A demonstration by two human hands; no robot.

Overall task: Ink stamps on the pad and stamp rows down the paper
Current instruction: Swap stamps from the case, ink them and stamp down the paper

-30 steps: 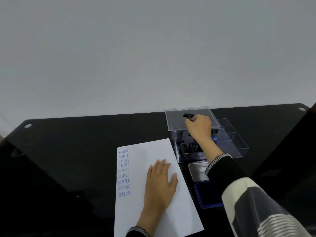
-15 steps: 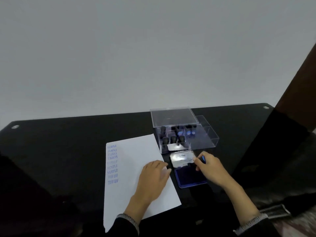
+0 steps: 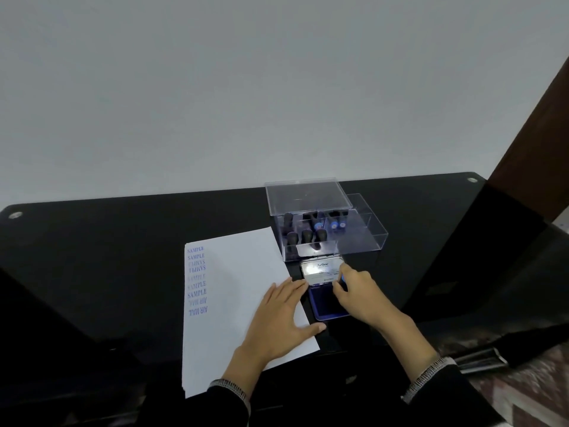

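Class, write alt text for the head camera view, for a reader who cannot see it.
A person's right hand presses a stamp onto a blue ink pad while the left hand lies flat on a paper stamped SAMPLE and AIR MAIL. Behind, a clear box holds more stamps on a black table.

wall point(image 3: 246, 87): plain pale grey, beyond the grip
worktop point(image 3: 92, 257): glossy black, rounded corners
floor point(image 3: 523, 392): patterned, lower right
panel point(image 3: 535, 143): dark brown, far right

Lighting dim and even, cool grey cast. Bright glare on the ink pad lid point(image 3: 320, 269); glossy black table point(image 3: 123, 241) reflects faintly. Wide-angle bending at edges; lower right corner smeared.
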